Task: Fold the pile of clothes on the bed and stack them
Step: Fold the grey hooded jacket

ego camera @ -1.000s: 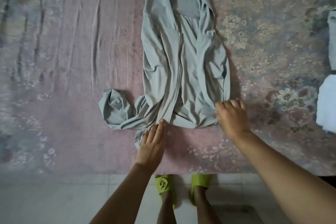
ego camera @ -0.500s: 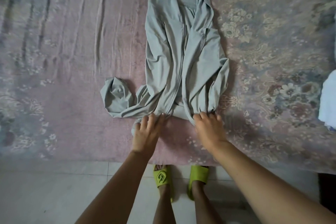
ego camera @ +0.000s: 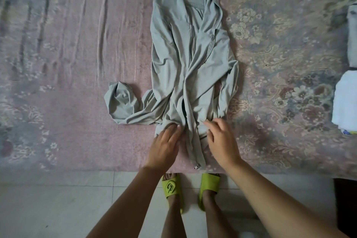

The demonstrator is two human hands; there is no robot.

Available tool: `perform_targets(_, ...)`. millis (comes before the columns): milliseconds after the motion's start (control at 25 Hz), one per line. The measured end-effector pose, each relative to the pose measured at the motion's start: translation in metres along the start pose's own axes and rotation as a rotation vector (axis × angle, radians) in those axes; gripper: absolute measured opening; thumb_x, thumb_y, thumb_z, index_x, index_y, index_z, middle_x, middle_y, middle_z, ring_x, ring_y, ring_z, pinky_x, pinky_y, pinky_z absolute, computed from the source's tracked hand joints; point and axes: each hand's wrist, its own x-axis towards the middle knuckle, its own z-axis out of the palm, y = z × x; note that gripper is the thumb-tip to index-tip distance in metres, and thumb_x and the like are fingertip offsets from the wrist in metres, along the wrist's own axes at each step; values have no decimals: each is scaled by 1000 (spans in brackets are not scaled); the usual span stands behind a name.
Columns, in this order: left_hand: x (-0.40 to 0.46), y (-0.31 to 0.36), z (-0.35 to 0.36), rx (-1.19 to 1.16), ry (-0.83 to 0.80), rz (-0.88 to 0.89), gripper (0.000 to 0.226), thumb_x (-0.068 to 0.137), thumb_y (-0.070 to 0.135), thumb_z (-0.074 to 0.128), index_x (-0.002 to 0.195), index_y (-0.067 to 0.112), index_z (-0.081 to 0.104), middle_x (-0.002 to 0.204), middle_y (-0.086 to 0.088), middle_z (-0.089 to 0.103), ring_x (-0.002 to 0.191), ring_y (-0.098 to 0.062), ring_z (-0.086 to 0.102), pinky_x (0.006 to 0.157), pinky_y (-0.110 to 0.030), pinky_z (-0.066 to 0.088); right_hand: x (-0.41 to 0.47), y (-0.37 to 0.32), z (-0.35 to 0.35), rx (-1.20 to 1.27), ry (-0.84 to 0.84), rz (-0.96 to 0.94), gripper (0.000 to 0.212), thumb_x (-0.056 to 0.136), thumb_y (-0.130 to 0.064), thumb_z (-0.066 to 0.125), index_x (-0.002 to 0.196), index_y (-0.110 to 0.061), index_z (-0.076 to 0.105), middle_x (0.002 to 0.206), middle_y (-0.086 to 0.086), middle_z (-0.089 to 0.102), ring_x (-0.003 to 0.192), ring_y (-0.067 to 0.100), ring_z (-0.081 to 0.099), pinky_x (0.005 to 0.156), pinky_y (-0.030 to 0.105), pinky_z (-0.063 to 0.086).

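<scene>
— Where are your hands right now?

— Both sit low in the centre of the frame, at the near hem of the grey zip jacket [ego camera: 185, 60]. Your left hand [ego camera: 164, 148] lies palm down with the fingers straight and close together, tips resting on the hem left of the zipper. Your right hand [ego camera: 222, 141] reaches in from the lower right, fingers loosely spread and slightly bent, tips touching the cloth on the other side of the zipper. Neither one is pinching anything that I can see.

— And the jacket?

— It lies lengthwise up the middle of the pink floral bedspread [ego camera: 67, 44], hood end at the top edge, both sides folded in toward the zipper. One sleeve [ego camera: 123, 102] trails out to the left and bunches up. A strip with the zipper pull [ego camera: 196, 166] hangs down between your wrists, over the bed's edge.

— What changed from half a second ago?

— Your right hand was gripping the jacket's lower right corner; now it has let go and the panel lies folded over the middle. The zipper strip has appeared below the hem.

— Anything else?

— Folded white cloth [ego camera: 345, 100] at the right edge, and your green slippers [ego camera: 171, 185] on the tiled floor [ego camera: 58, 199].
</scene>
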Motion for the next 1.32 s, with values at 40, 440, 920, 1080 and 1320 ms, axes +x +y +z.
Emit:
perform_targets(40, -3, -4, 2, 40, 76, -27, 40, 85, 19, 46, 123, 10, 58, 116, -14, 61, 95, -32, 63, 70, -38, 55, -2, 6, 1, -35, 63, 60, 36, 78, 1, 70, 113, -4, 64, 109, 15, 60, 98, 33, 58, 81, 44, 53)
perform_targets(440, 22, 17, -12, -317, 112, -641, 22, 90, 19, 61, 108, 6, 61, 92, -12, 65, 87, -30, 59, 74, -37, 47, 21, -12, 13, 642, 2, 719, 16, 84, -13, 69, 97, -8, 60, 80, -2, 60, 83, 19, 59, 71, 23, 41)
perform_targets(920, -15, 23, -39, -787, 16, -787, 30, 84, 22, 70, 67, 9, 49, 67, 2, 45, 58, -11, 43, 57, -23, 36, -33, -3, -30, 724, -103, 571, 39, 85, -26, 69, 65, -8, 41, 59, 6, 34, 56, 15, 32, 54, 29, 23)
perform_targets(1080, -22, 33, -58, -1088, 206, -895, 14, 84, 7, 69, 87, 3, 55, 73, -4, 59, 63, -9, 60, 53, -17, 49, -40, -5, -45, 985, 50, 657, 20, 84, -14, 69, 77, -6, 53, 71, 6, 54, 65, 14, 49, 58, 25, 36)
perform_targets(1320, -28, 40, -54, -996, 189, -962, 17, 86, 15, 69, 95, 3, 62, 77, -7, 62, 68, -17, 63, 53, -28, 57, -38, 3, -33, 861, 71, 773, 16, 77, -6, 75, 88, -7, 63, 74, 1, 64, 64, 14, 57, 59, 24, 45)
